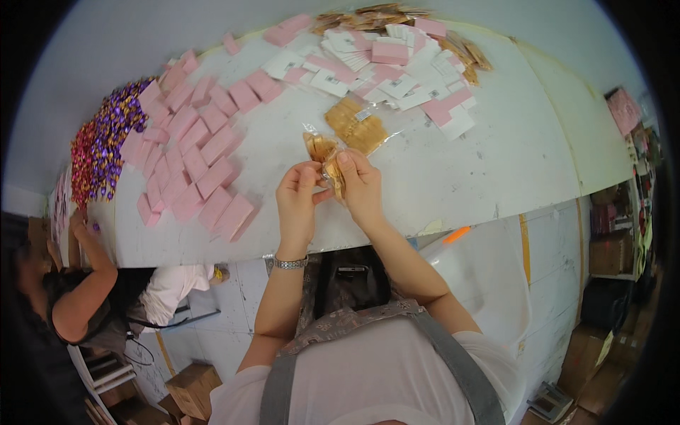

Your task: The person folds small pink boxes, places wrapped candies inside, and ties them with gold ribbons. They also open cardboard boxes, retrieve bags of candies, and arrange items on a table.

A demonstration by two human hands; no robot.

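Note:
Above the table edge nearest me, a small clear plastic bag of gold-coloured pieces (333, 178) is held up between both hands. My right hand (364, 183) grips its right side, thumb on top. At the bag's left side, my left hand (297, 186) pinches the plastic with its fingertips; a metal band circles that wrist. Just beyond the hands lies a larger clear bag of flat gold pieces (356, 125) with a small white label. What exactly the gold pieces are, I cannot tell.
Many pink boxes (196, 135) cover the table's left, beside purple, gold and red foil-like pieces (117, 127). White and pink cards (393, 79) and more gold packets (372, 18) lie at the back. A co-worker's arm (93, 265) reaches in at far left. An orange object (457, 234) lies below the edge.

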